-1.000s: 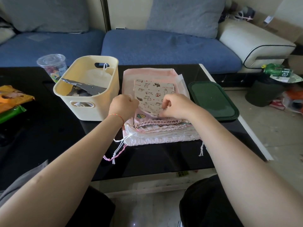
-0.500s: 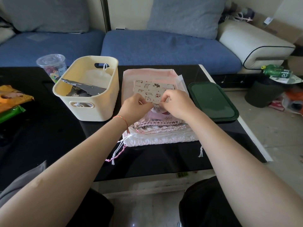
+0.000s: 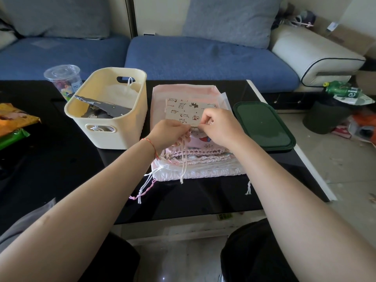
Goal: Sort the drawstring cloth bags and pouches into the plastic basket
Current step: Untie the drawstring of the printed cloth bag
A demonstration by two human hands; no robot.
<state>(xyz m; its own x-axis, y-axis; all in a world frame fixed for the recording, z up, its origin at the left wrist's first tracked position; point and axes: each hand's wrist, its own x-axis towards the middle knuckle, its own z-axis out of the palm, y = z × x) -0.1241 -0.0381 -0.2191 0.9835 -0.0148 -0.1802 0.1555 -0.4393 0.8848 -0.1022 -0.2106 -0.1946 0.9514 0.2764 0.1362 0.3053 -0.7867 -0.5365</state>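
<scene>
Both hands now pinch the near edge of the cat-print pouch point(image 3: 184, 110): left hand point(image 3: 169, 132) has closed in beside right hand point(image 3: 220, 127). A white drawstring point(image 3: 184, 159) newly dangles below. Pouch stays atop the bag stack point(image 3: 195, 159), beside the basket point(image 3: 124, 127).

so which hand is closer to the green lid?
Right. The right hand pinches the cat-print pouch just beside the green lid; the left hand sits farther off, toward the basket.

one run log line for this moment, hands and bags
left hand: pinches top pouch | right hand: pinches top pouch | cat-print pouch: atop pile | basket: holds grey pouch | stage: pickup
</scene>
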